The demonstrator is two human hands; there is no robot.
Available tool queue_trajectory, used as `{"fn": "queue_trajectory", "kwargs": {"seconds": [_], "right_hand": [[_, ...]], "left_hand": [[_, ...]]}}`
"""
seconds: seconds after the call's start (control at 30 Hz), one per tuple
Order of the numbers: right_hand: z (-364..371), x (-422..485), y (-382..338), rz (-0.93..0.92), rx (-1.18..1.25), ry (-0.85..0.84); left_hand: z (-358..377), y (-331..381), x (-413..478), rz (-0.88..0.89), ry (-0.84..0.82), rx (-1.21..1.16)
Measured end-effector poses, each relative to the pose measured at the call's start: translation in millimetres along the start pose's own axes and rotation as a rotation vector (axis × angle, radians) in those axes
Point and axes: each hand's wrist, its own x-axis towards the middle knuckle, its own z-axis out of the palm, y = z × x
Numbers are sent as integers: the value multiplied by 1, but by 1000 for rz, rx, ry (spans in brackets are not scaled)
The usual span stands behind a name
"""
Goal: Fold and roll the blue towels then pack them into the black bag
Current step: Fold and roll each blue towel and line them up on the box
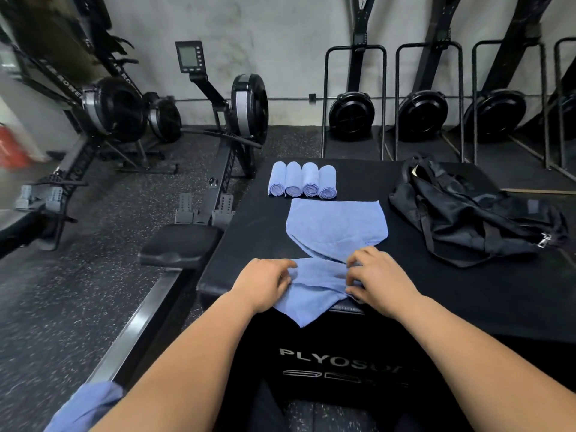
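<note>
Left hand at box front edge, fingers curled, pinching towel near end. Four rolls at box far edge. Towel mid-box, twisted, corner overhanging front. Right hand pinches same end. Bag box-right. Risk: twist winds in crooked; overhang slips off.

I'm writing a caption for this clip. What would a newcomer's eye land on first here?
Most striking is the blue towel spread on the black plyo box, its near end gripped by the left hand and right hand. Behind it, four rolled blue towels sit side by side; the black bag lies to their right.
</note>
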Motion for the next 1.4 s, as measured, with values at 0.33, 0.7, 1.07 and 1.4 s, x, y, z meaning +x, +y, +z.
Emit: {"fn": "queue_trajectory", "kwargs": {"seconds": [0.33, 0.7, 1.07, 1.4], "right_hand": [[-8, -20, 15, 118, -43, 99], [-10, -8, 3, 451, 279, 213], [-8, -17, 50, 859, 442, 147], [-24, -1, 54, 917, 546, 274]], "left_hand": [[2, 5, -14, 92, -81, 43], [4, 4, -22, 197, -71, 195], [10, -5, -14, -21, -30, -195], [-14, -7, 38, -431, 394, -815]]}}
